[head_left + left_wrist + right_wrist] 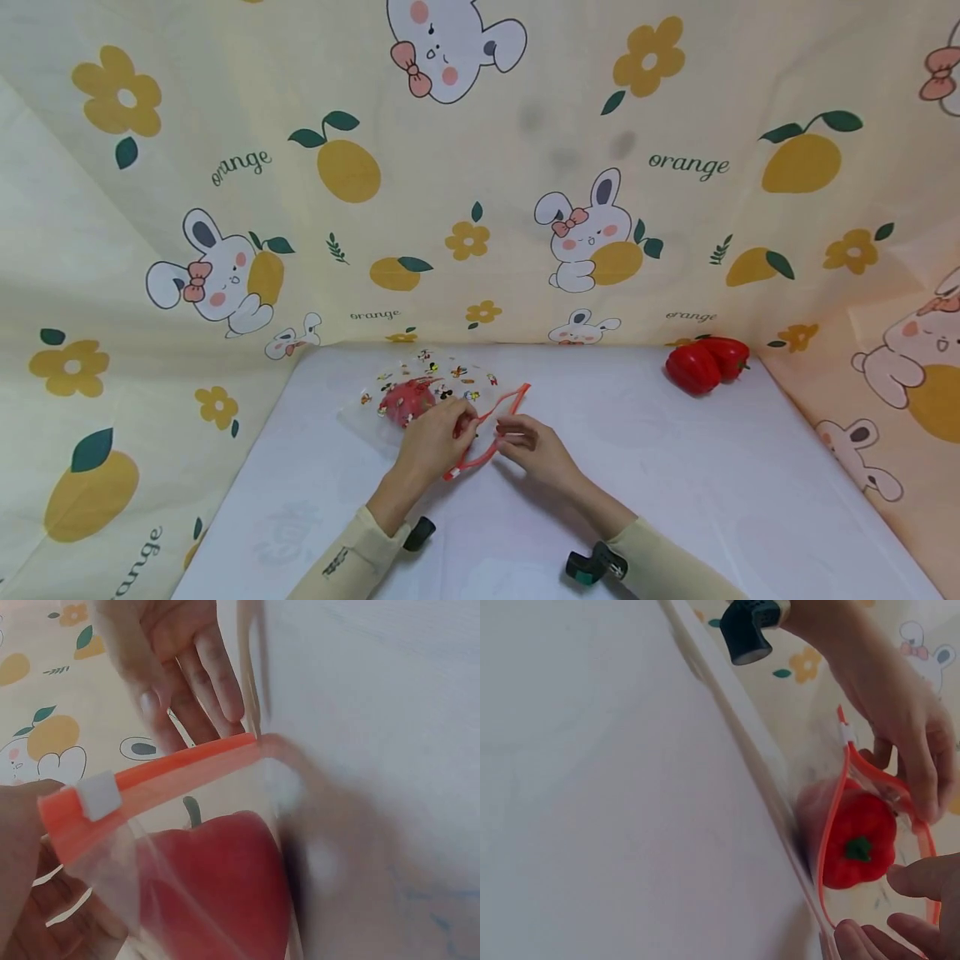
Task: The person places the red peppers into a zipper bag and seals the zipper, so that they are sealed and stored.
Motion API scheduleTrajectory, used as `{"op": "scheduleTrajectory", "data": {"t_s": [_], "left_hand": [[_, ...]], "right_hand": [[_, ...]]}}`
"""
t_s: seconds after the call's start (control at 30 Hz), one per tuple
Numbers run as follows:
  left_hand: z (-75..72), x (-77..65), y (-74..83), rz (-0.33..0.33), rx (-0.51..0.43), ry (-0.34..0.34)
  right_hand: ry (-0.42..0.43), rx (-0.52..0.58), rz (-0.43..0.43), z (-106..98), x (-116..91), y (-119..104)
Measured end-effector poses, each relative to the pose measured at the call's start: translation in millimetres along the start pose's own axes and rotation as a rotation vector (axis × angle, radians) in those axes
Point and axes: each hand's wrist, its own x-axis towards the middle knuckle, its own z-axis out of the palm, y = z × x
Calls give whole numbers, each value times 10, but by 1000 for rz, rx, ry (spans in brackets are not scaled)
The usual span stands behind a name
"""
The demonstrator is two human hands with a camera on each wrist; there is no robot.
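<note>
the bag mouth leaves the right fingers room, but a red pepper stands just inside.

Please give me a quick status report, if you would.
Left grip pinching zip bag. Right grip at its open mouth. Red pepper inside. Loose peppers back right, not in the way.

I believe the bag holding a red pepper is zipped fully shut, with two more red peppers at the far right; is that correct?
It isn't shut: the right wrist view shows the bag, holding a red pepper, with its orange-edged mouth open. Two more red peppers lie at the far right.
</note>
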Motion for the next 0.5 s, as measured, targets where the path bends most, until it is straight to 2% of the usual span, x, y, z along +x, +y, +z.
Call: {"op": "scheduleTrajectory", "data": {"t_s": [0.23,0.5], "left_hand": [[29,-9,-25,-20,-1,-23],[42,-16,-28,-32,-14,-37]], "right_hand": [[16,-33,-10,-127,-81,1],[64,-59,24,-314,-168,-33]]}}
